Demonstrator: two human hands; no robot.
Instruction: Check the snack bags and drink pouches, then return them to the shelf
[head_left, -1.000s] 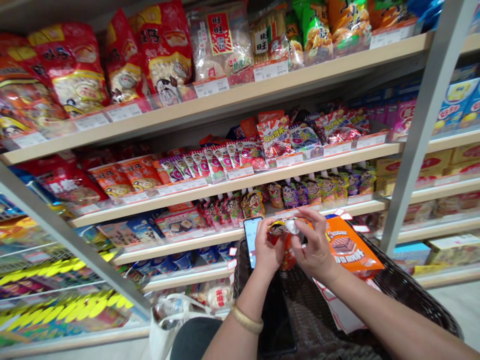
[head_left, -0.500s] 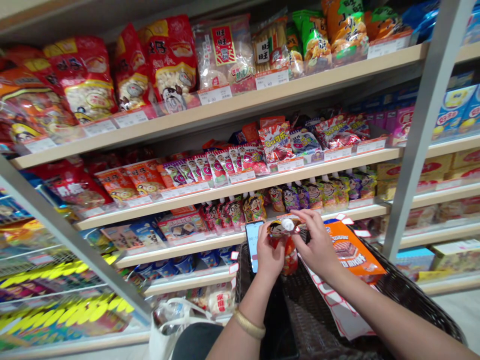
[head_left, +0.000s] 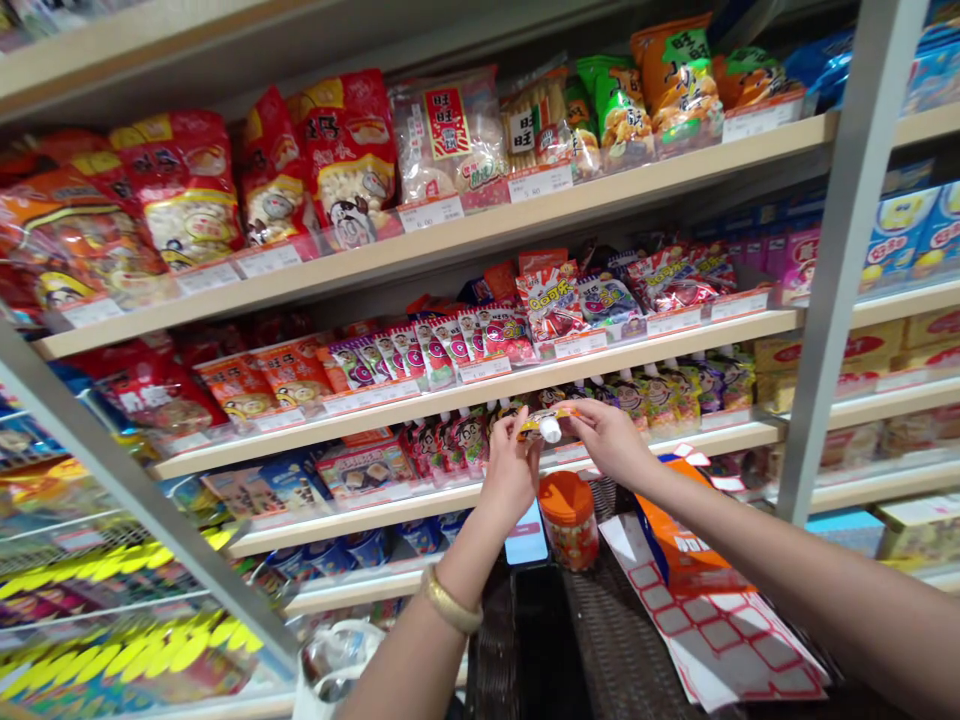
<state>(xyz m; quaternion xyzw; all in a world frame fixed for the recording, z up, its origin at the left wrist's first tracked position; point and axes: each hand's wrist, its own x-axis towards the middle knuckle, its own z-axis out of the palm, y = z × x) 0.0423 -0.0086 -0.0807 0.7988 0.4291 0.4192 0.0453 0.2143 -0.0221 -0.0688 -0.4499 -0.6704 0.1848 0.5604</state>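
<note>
Between my hands is a yellowish spouted pouch (head_left: 534, 428), its white cap turned toward me. My left hand (head_left: 514, 462) pinches its left edge, and a gold bracelet circles that wrist. The fingers of my right hand (head_left: 606, 436) close on the pouch's right edge. Behind it, similar spouted pouches (head_left: 637, 395) stand in a row on a shelf. Below my hands, a jar with an orange lid (head_left: 570, 520) stands on the dark wicker surface, beside a lit phone (head_left: 527, 540).
An orange snack package (head_left: 694, 540) and a white sheet with red outlines (head_left: 720, 640) lie at the right on the wicker (head_left: 611, 610). A black device (head_left: 547, 640) is nearer me. Shelves of bagged snacks (head_left: 349, 150) rise ahead; a grey post (head_left: 832, 250) stands right. A white bag (head_left: 341, 660) is lower left.
Both hands have lifted the pouch up and left, toward the shelf row. The orange-lidded jar is now in fuller view below. The camera view has shifted slightly.
</note>
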